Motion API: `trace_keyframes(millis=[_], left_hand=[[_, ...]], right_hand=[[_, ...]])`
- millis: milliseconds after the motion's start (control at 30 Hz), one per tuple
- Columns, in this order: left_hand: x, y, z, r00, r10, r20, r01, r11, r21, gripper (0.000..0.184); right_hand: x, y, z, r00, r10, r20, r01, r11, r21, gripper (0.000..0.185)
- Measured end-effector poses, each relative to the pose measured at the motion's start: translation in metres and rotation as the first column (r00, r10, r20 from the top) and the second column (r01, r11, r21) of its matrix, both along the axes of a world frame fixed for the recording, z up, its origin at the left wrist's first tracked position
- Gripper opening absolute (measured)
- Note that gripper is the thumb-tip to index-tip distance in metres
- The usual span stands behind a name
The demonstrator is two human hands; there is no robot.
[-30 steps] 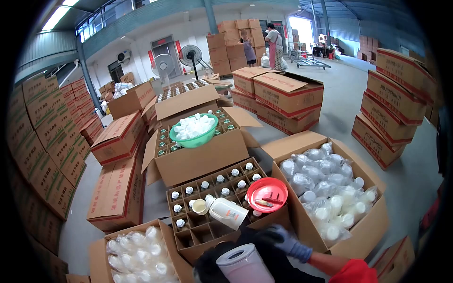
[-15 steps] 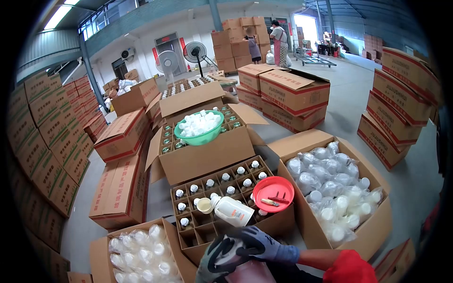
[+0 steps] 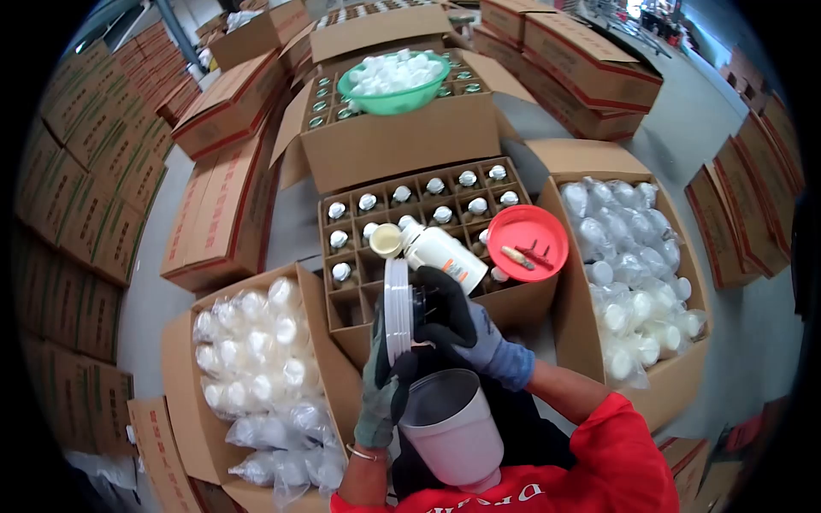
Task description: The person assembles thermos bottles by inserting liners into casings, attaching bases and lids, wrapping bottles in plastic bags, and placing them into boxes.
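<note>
In the head view my left hand point(image 3: 386, 385), in a grey-green glove, is closed round a white, ribbed, round lid-like piece point(image 3: 397, 312) held edge-on. My right hand point(image 3: 466, 325), in a blue-grey glove with dark fingers, closes on the piece's other side, where a dark part shows. Below both hands, against my body, a white tapered container point(image 3: 453, 436) stands with its wide mouth up and grey inside showing. Ahead lies a white plastic bottle point(image 3: 445, 256) with a label, beside a small cream cup point(image 3: 386, 241), both on a divided carton point(image 3: 359, 318) of silver-capped bottles.
A red tray point(image 3: 547, 231) with small dark and pale pieces rests on the carton's right side. Open boxes of bagged white-capped items flank me, left point(image 3: 256, 350) and right point(image 3: 633, 265). A green basin point(image 3: 393, 101) of white caps sits on a farther carton; stacked boxes point(image 3: 85, 171) line the left.
The view has tilted down. My hands, earlier close together over the pale container, are now above its open mouth with the ribbed round piece turned edge-on between them.
</note>
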State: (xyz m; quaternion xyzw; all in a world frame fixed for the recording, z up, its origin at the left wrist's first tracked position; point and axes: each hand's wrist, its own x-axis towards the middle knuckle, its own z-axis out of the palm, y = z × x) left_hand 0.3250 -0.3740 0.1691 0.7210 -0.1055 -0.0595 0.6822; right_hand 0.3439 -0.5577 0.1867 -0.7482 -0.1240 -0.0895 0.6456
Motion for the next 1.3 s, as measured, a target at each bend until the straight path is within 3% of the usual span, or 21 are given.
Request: trace_keyframes(millis=[33, 67, 100, 133, 167, 300, 367, 467, 500, 567, 700, 733, 767, 833, 933, 967, 1033, 1067, 1100, 1167, 1300], left_hand=[[0.000, 0.001, 0.002, 0.997, -0.009, 0.076, 0.005, 0.998, 0.059, 0.051], [0.004, -0.001, 0.009, 0.987, -0.027, 0.158, 0.008, 0.993, 0.119, 0.057], [0.011, -0.005, 0.014, 0.970, -0.054, 0.238, 0.011, 0.984, 0.178, 0.065], [0.018, -0.008, 0.016, 0.917, -0.178, 0.358, 0.015, 0.910, 0.415, 0.082], [0.021, -0.007, 0.011, 0.904, -0.204, 0.376, -0.007, 0.872, 0.490, 0.082], [0.027, -0.009, 0.005, 0.856, -0.309, 0.415, -0.008, 0.793, 0.609, 0.078], [0.027, -0.010, 0.004, 0.870, -0.375, 0.320, 0.088, 0.756, 0.648, 0.076], [0.019, -0.004, 0.000, 0.856, -0.498, 0.141, 0.290, 0.687, 0.666, 0.072], [0.020, -0.003, -0.002, 0.830, -0.546, 0.114, 0.341, 0.658, 0.671, 0.071], [0.023, -0.005, -0.007, 0.777, -0.625, 0.073, 0.420, 0.602, 0.679, 0.068], [0.026, -0.010, -0.010, 0.794, -0.603, 0.079, 0.427, 0.645, 0.633, 0.063], [0.026, -0.011, -0.012, 0.801, -0.591, 0.095, 0.418, 0.665, 0.619, 0.062], [0.026, -0.011, -0.014, 0.808, -0.578, 0.110, 0.406, 0.683, 0.607, 0.062], [0.028, -0.010, -0.013, 0.819, -0.565, 0.100, 0.402, 0.690, 0.602, 0.060], [0.034, -0.007, -0.016, 0.814, -0.569, 0.121, 0.411, 0.709, 0.573, 0.058], [0.035, -0.003, -0.028, 0.826, -0.526, 0.204, 0.391, 0.795, 0.464, 0.057], [0.047, 0.014, -0.043, 0.859, -0.422, 0.289, 0.319, 0.884, 0.341, 0.056], [0.055, 0.023, -0.051, 0.898, -0.331, 0.290, 0.249, 0.926, 0.284, 0.055], [0.061, 0.031, -0.059, 0.939, -0.215, 0.267, 0.160, 0.963, 0.215, 0.055], [0.069, 0.047, -0.077, 0.990, 0.073, 0.117, -0.077, 0.997, 0.028, 0.054], [0.086, 0.064, -0.109, 0.893, 0.404, -0.200, -0.450, 0.822, -0.350, 0.052]], right_hand=[[0.005, 0.003, -0.009, 0.985, 0.049, -0.165, -0.029, 0.992, 0.123, 0.064], [0.015, -0.002, -0.031, 0.992, 0.082, 0.093, -0.068, 0.987, -0.144, 0.063], [0.020, 0.000, -0.035, 0.984, 0.122, 0.128, -0.102, 0.983, -0.156, 0.064], [0.026, 0.002, -0.038, 0.973, 0.163, 0.162, -0.136, 0.977, -0.167, 0.064], [0.022, 0.004, -0.039, 0.981, 0.192, -0.023, -0.190, 0.978, 0.088, 0.066], [0.024, -0.008, -0.055, 0.905, 0.342, -0.255, -0.255, 0.913, 0.319, 0.067], [0.031, -0.023, -0.072, 0.945, 0.245, -0.217, -0.211, 0.963, 0.169, 0.074], [0.085, -0.080, -0.110, 0.945, -0.281, -0.168, 0.211, 0.915, -0.344, 0.055], [0.104, -0.099, -0.115, 0.914, -0.404, 0.021, 0.371, 0.816, -0.442, 0.050], [0.139, -0.159, -0.160, 0.829, -0.539, -0.151, 0.225, 0.568, -0.792, 0.058], [0.172, -0.156, -0.170, 0.838, -0.536, 0.098, 0.182, 0.106, -0.978, 0.057], [0.175, -0.131, -0.163, 0.873, -0.401, 0.278, 0.359, 0.142, -0.922, 0.049], [0.185, -0.099, -0.152, 0.897, -0.299, 0.327, 0.417, 0.323, -0.849, 0.045], [0.201, -0.025, -0.136, 0.963, -0.007, 0.271, 0.214, 0.634, -0.743, 0.047], [0.235, 0.080, -0.158, 0.919, 0.370, 0.139, -0.162, 0.674, -0.721, 0.045], [0.251, 0.111, -0.177, 0.884, 0.401, 0.240, -0.041, 0.579, -0.815, 0.030], [0.295, 0.164, -0.253, 0.868, 0.484, 0.110, -0.015, 0.248, -0.969, 0.037], [0.302, 0.173, -0.248, 0.892, 0.447, -0.062, -0.180, 0.227, -0.957, 0.044], [0.321, 0.194, -0.294, 0.881, 0.468, -0.072, -0.139, 0.109, -0.984, 0.048], [0.331, 0.204, -0.316, 0.911, 0.318, -0.262, -0.322, 0.156, -0.934, 0.049], [0.334, 0.205, -0.356, 0.942, 0.320, -0.098, -0.175, 0.219, -0.960, 0.064]])
